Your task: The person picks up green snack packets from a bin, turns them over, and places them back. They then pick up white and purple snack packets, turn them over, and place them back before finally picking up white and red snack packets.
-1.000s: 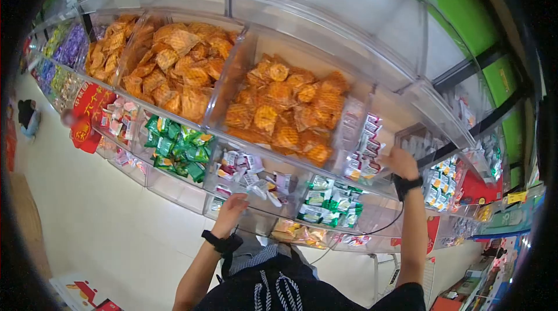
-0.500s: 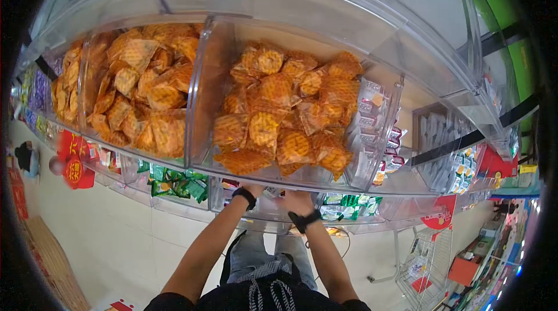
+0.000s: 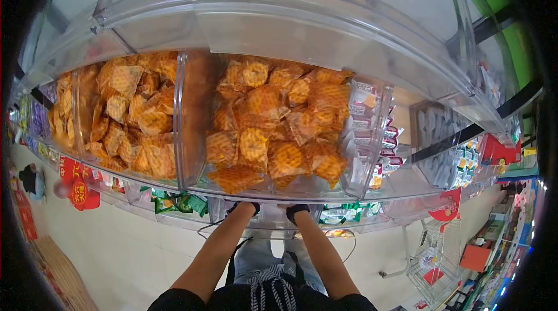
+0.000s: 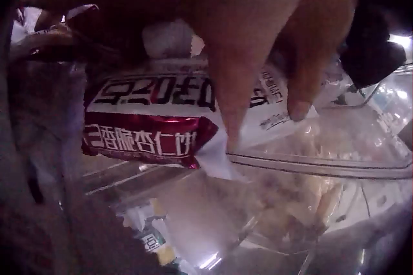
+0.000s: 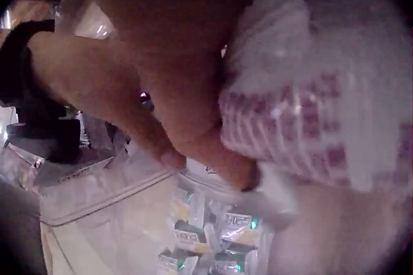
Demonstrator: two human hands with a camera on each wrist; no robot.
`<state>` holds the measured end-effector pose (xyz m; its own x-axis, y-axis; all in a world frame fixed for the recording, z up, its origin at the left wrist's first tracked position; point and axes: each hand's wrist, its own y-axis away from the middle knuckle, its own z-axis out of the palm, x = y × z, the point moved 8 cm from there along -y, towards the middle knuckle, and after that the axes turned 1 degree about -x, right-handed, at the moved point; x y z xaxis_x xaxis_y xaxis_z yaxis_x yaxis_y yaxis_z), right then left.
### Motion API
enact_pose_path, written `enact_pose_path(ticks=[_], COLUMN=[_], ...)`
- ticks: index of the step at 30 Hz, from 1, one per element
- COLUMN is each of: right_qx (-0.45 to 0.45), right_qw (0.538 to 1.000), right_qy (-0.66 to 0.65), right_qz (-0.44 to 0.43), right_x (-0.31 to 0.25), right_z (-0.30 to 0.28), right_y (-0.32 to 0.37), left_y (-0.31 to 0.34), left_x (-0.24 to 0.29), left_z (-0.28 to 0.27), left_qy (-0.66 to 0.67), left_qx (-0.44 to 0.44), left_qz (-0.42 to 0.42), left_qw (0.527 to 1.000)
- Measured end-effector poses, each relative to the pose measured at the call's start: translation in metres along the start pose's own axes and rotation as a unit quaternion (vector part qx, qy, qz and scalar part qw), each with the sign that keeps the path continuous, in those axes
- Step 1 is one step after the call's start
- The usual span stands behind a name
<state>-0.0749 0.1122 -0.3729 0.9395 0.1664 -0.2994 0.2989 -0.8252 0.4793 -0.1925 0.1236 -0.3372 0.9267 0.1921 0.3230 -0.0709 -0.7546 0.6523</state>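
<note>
In the left wrist view my left hand (image 4: 258,36) grips a white and maroon packet (image 4: 148,120), two fingertips pressed on its white side. The right wrist view has my right hand (image 5: 168,94) with bent fingers round a small piece of white wrapper; a large, blurred white packet with a purple-red pattern (image 5: 303,127) lies against the fingers. From the head view, both hands are mostly hidden below the clear bin's front edge; only the left wrist (image 3: 247,207) and right wrist (image 3: 295,211) show, close together.
Orange snack packs (image 3: 279,119) fill the large clear bins above the hands. Green packets (image 3: 180,202) lie lower left and more green-white ones (image 3: 343,213) lower right. A shopping cart (image 3: 436,253) stands at the right; a person (image 3: 32,180) is far left.
The right hand has come left from the maroon-white packets, and the left hand slightly right, so both are side by side under the bin's edge. The head view has shifted closer over the bins.
</note>
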Motion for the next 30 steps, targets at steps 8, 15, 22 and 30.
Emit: enact_pose_path(ticks=[8, 15, 22, 30], right_qx=[0.032, 0.055, 0.075, 0.074], right_qw=[0.997, 0.992, 0.983, 0.824], right_qy=[-0.057, -0.098, -0.160, -0.560], right_qz=[-0.032, -0.052, -0.057, 0.042], right_x=[0.014, 0.013, -0.001, 0.014], right_z=[-0.012, -0.010, -0.048, -0.066], right_y=[-0.001, -0.009, 0.001, 0.035], left_y=[0.013, 0.037, 0.023, 0.049], left_x=[-0.002, 0.020, -0.009, -0.042], left_z=[-0.017, -0.067, -0.049, -0.063], left_qy=[0.004, 0.057, -0.069, 0.277], left_qx=[-0.026, -0.070, 0.207, 0.216], left_qz=[-0.006, -0.020, 0.116, 0.213], left_qw=[1.000, 0.996, 0.969, 0.912])
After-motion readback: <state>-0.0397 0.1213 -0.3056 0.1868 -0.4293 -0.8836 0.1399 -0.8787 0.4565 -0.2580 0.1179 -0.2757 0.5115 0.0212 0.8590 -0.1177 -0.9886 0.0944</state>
